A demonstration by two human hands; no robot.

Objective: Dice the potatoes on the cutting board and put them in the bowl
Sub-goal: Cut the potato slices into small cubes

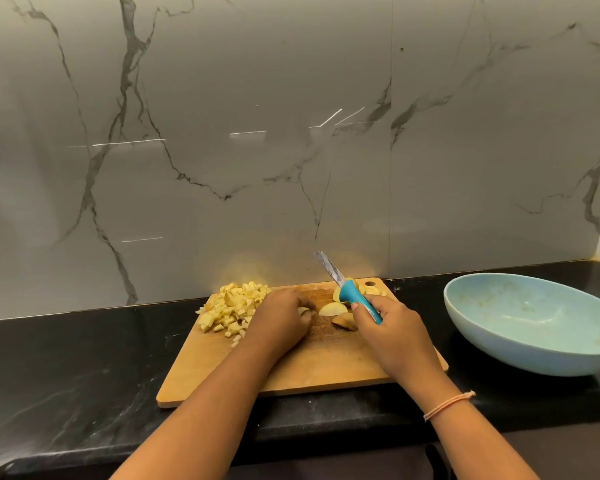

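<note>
Lower centre: left hand (284,317), palm down, fingers curled over a small potato piece (303,310), holding it against the cutting board (326,368). Just to its right: right hand (392,327), clamped round the teal handle of a knife (343,287), blade lifted off the board and angled up-left toward the wall. Hands close together, not touching. Thin pinkish band (449,405) on the right wrist. Bare forearms entering from the bottom edge.

Between the hands: uncut potato chunks (333,308) w/ pale cut faces, one showing brown skin. More chunks toward the board's far right corner, partly hidden behind the knife handle.

Left of the left hand: heap of diced potato (232,306) at the board's far left corner, small yellow cubes, a few strays toward the near side.

Board: wooden, rectangular, hanging hole at far right corner, flat on a black tabletop (66,368).

Right side of frame, apart from the board: wide pale-blue bowl (516,341) on the same tabletop, inside faintly smeared.

Upper two-thirds: glossy grey marble-look wall (222,133) w/ dark veins.
</note>
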